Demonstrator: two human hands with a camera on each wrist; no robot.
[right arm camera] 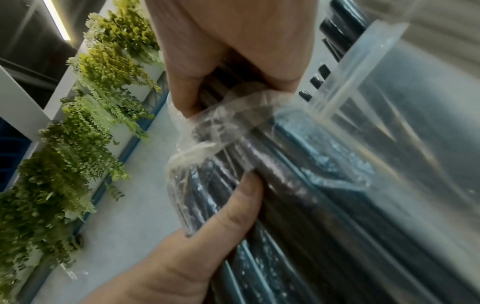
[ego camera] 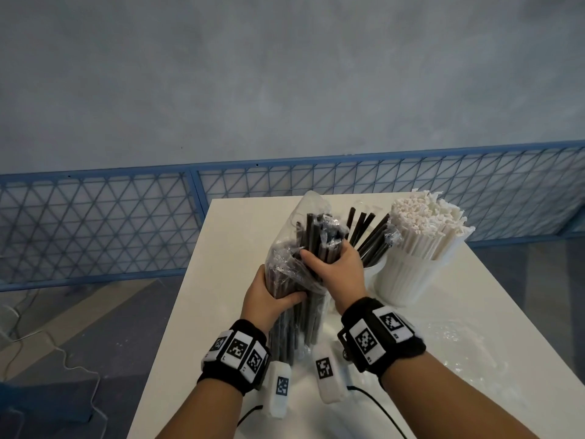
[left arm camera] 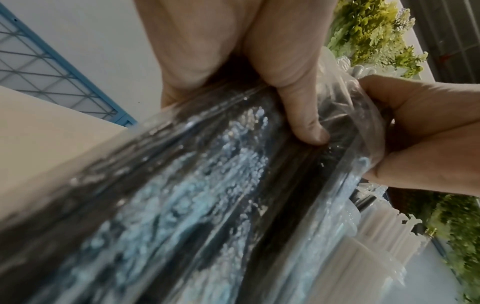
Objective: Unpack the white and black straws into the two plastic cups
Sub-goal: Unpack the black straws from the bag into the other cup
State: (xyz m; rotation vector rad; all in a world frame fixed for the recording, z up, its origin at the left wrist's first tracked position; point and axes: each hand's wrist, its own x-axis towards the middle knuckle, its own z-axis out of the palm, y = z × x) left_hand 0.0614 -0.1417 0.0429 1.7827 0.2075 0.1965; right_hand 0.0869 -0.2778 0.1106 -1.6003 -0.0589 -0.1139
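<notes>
I'm working over the worktop (ego camera: 253, 223), and I'll place everything against the cup of white straws (ego camera: 408, 280), which stands full at the far right.

The biggest thing in play is the clear bag of black straws (ego camera: 294, 280), standing nearly upright just left of that cup. My left hand (ego camera: 269, 296) is wrapped round its middle, thumb pressed into the film. My right hand (ego camera: 335, 267) is closed round a fistful of black straws (ego camera: 316, 239) at the bag's open mouth. Between the bag and the white cup sits the second cup (ego camera: 372, 270), mostly hidden behind my right hand, with a few black straws (ego camera: 367, 229) already leaning out of it.

What worries me, largest first: as I judge it, a hard pull could drag the whole bag up with the bundle, since the film looks bunched round the straws, and the left hand could slip on the slick plastic. Next, swinging the fistful over could clip the second cup or the white cup just beside it; both look light and top-heavy, so either might tip. Smaller still, the straws already leaning outward could be knocked free. Last, a loose grip lets single straws slide out and scatter.
</notes>
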